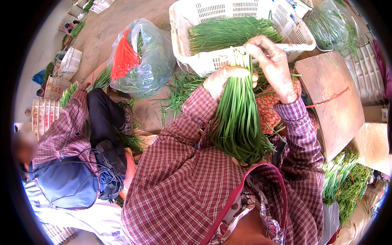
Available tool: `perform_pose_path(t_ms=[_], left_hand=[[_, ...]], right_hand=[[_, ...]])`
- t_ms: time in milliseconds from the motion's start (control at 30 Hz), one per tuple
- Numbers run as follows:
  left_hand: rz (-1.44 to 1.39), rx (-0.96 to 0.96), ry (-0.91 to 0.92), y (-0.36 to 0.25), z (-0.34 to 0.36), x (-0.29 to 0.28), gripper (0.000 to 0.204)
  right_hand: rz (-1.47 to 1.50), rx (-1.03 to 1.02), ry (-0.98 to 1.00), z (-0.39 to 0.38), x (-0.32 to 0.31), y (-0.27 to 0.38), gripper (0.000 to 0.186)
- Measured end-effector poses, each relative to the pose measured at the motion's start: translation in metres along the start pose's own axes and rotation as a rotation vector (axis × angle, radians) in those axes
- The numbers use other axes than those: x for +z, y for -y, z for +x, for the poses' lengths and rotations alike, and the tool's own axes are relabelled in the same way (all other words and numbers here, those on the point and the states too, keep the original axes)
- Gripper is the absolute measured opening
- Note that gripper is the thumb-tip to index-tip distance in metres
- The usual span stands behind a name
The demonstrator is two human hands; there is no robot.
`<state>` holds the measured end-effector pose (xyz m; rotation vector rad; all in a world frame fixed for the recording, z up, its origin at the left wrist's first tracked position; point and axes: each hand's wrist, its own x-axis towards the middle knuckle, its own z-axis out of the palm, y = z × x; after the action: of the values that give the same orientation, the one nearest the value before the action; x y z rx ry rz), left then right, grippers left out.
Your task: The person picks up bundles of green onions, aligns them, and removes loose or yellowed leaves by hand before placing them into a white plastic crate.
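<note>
Maroon checked fabric forms the wearer's shirt (175, 183), which fills the lower centre of the frame. At the left edge, a co-worker (61, 141) sits in a similar checked top and dark trousers. At the top centre, a white plastic crate (196, 63) contains green stalks (228, 32) laid lengthwise. The green bunch (241, 118) is located at the centre, in front of the crate, pale ends uppermost and green length hanging toward the shirt. At the right, a brown board (326, 126) lies tilted. At the upper left of centre, a clear bag (157, 69) holds greenery. The right hand (274, 61) is raised beside the pale ends, fingers bent; whether its fingertips pinch a stalk cannot be determined. The left hand (220, 79) is clamped around the bunch below those ends. Red strands (124, 57) lie against the bag. A red strip (328, 98) crosses the board.
</note>
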<state>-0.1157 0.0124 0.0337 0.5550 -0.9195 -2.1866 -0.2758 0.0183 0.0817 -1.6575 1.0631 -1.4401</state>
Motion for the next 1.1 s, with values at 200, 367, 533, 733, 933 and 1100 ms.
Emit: perform_pose_path(t_ms=[200,367,533,733,933,1100], left_hand=[[0.018,-0.010,-0.034,-0.010,-0.006,0.014,0.037],[-0.040,0.029,0.081,-0.008,-0.001,0.011,0.041],[0.014,0.047,0.075,-0.008,-0.005,0.013,0.025],[0.060,0.069,0.089,-0.008,-0.003,0.015,0.024],[0.072,0.016,0.052,-0.007,-0.007,0.010,0.033],[0.022,-0.010,0.002,-0.008,-0.011,0.015,0.039]], right_hand=[[-0.185,-0.063,-0.054,0.012,-0.019,0.022,0.018],[-0.682,-0.249,0.112,0.000,-0.009,0.032,0.020],[-0.715,-0.199,0.093,-0.004,-0.017,0.026,0.018],[-0.887,-0.222,0.107,-0.005,-0.016,0.035,0.021],[-1.022,-0.228,0.129,-0.006,-0.016,0.030,0.020],[-1.007,-0.287,0.077,-0.007,-0.012,0.031,0.016]])
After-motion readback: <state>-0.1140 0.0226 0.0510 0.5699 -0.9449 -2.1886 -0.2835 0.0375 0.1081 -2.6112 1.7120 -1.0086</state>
